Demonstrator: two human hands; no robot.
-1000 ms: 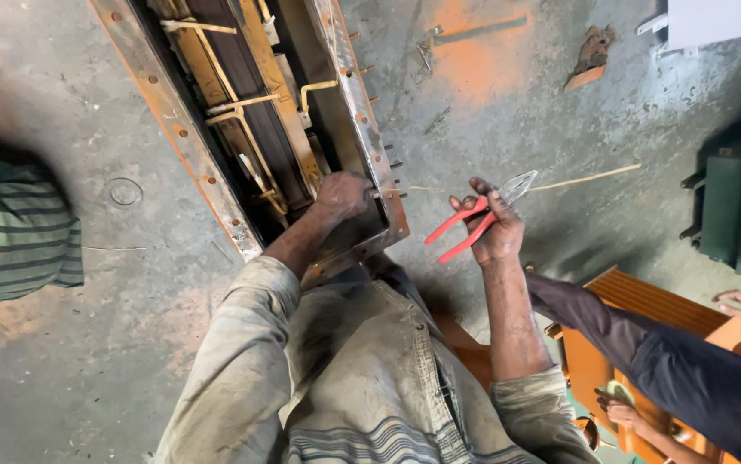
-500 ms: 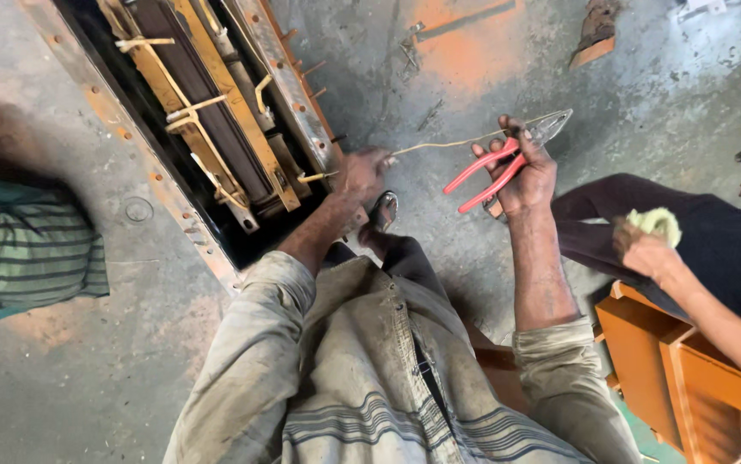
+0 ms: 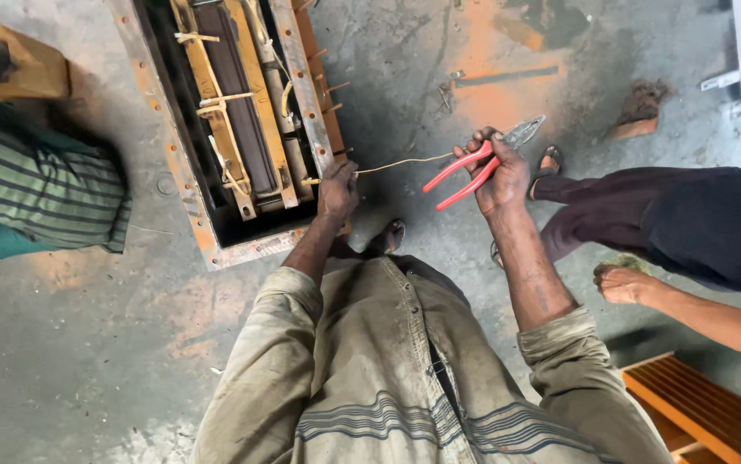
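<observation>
Left hand (image 3: 337,191) pinches the near end of a thin wire (image 3: 405,161) right at the edge of the long metal tray (image 3: 183,185) on the floor. Right hand (image 3: 498,176), off to the tray's right, is clenched around red-handled pliers (image 3: 474,169), the wire stretching between both hands.

Grimy khaki shirt, sleeves rolled
</observation>
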